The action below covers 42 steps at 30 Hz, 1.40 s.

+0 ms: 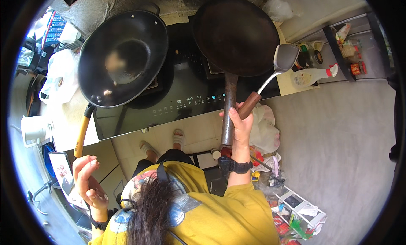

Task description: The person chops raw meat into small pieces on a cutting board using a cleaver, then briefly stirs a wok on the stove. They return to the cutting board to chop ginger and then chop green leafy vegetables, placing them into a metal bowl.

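My right hand (242,121) grips the wooden handle of a metal wok spatula (285,58), and its fingers are also around the handle of a dark iron wok (236,35). The spatula's blade lies beside the iron wok's right rim. My left hand (87,181), fingers curled apart and holding nothing, is just below the yellow handle end of a black nonstick wok (127,32). That wok sits on the left side of the glass cooktop (184,86), with small food bits and some liquid inside. The iron wok is over the cooktop's right side.
Left of the cooktop are a white plastic bag (60,76), a white appliance (35,129) and a smartphone (63,172). A spray bottle (306,77) lies to the right, near a shelf with bottles and jars (350,53). Below stand a bag (263,127) and a white rack (299,208).
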Tool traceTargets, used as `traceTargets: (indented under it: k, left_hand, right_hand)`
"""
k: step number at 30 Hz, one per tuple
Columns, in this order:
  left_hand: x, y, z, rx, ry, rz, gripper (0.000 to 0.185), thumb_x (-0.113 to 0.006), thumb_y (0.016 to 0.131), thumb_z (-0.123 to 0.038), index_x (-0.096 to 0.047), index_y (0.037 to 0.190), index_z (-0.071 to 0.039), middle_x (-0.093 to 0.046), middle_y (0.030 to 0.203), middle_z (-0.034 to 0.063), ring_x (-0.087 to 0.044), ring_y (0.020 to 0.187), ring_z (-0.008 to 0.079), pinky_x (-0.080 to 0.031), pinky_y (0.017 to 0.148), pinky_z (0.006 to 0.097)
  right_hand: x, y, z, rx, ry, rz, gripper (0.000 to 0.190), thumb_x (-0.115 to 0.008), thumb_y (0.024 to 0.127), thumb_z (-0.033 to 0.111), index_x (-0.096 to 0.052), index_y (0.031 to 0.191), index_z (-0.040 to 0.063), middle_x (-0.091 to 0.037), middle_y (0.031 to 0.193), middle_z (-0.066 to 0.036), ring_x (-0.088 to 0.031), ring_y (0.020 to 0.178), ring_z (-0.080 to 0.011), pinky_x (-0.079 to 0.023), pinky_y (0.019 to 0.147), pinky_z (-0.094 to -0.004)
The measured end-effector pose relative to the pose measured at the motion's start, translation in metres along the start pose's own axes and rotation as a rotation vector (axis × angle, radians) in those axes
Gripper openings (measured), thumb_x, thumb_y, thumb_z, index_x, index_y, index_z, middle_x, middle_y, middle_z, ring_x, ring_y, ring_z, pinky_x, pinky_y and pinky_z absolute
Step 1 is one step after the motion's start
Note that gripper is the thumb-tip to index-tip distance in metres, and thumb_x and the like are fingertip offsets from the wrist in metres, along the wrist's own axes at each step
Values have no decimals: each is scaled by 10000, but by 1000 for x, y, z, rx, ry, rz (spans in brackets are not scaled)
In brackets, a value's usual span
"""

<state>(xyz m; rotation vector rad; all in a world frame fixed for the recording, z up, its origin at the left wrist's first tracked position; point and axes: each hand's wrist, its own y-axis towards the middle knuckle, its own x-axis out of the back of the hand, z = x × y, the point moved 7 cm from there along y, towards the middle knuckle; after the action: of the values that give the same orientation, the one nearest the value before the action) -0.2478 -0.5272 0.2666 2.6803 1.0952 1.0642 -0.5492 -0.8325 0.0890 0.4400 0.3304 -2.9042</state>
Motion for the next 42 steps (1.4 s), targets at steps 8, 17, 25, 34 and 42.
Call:
traceTargets:
  k: [8,17,25,34,42]
  left_hand:
    - [35,-19,7,-39,34,-110,812,-309,982,-694,-666,1123,22,-588,1160,173,-583,1065,245,-492,880,336]
    - [157,-26,68,-207,-40,-477,726,-323,1013,-582,-646,1188,44,-586,1282,153,-561,1050,207,-456,873,331]
    - [272,-118,259,263,-423,-1114,484,-370,1068,-439,-683,1093,-70,-716,952,29,-630,796,107,-491,754,272]
    - [462,-343,423,599,-501,-1685,539,-413,1041,-520,-659,1194,-65,-695,1029,45,-610,823,110,-490,727,267]
    - [650,-531,503,632,-245,-1854,658,-286,1052,-555,-638,1236,-30,-681,1148,106,-612,922,169,-482,852,319]
  right_hand:
    - [14,1,1,13,-40,16,330,-714,927,265,-530,1016,6,-674,892,-121,-704,738,-223,-551,656,-305]
    - [52,-18,24,179,-310,-262,375,-576,994,227,-571,1195,-89,-689,1106,-242,-720,909,-326,-608,755,-403]
    - [-57,-121,129,612,-486,-414,323,-607,917,302,-638,968,-15,-630,881,-151,-615,773,-222,-502,712,-374]
    - [-335,-285,116,1287,-307,-63,322,-555,958,284,-505,1107,2,-473,753,-68,-487,586,-155,-410,480,-266]
    - [-552,-382,32,1001,-180,520,300,-579,972,339,-474,1042,67,-488,725,-55,-486,531,-135,-369,452,-247]
